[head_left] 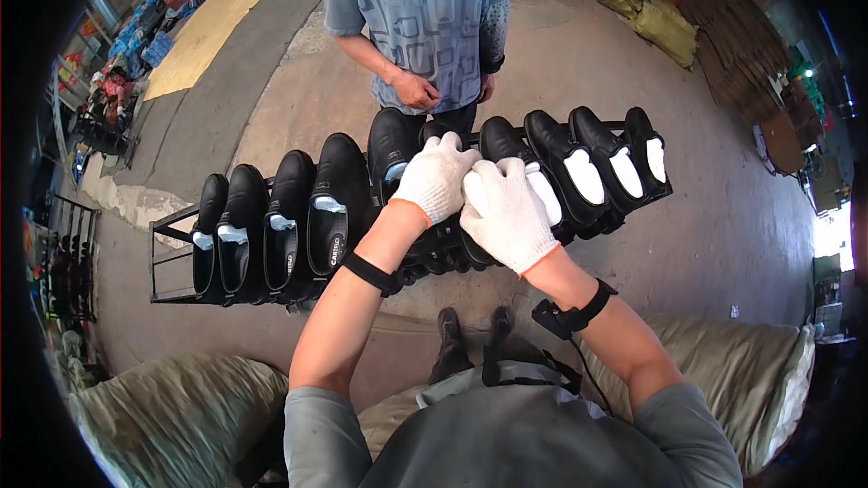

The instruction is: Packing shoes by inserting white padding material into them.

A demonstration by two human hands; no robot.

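A row of black slip-on shoes stands on a black metal rack before me. My left hand, in a white knit glove with an orange cuff, is closed over the toe of a middle black shoe. My right hand, gloved alike, is closed just below it over the same shoe's opening. A smooth white insole shows at its fingers; most of it is hidden. White insoles lie in the shoes to the right. The shoes on the left have pale stuffing in their toes.
A person in a patterned grey shirt stands across the rack. Khaki cloth-covered bundles flank me. Yellow sacks and stacked brown cardboard stand back right. Another rack is at the far left.
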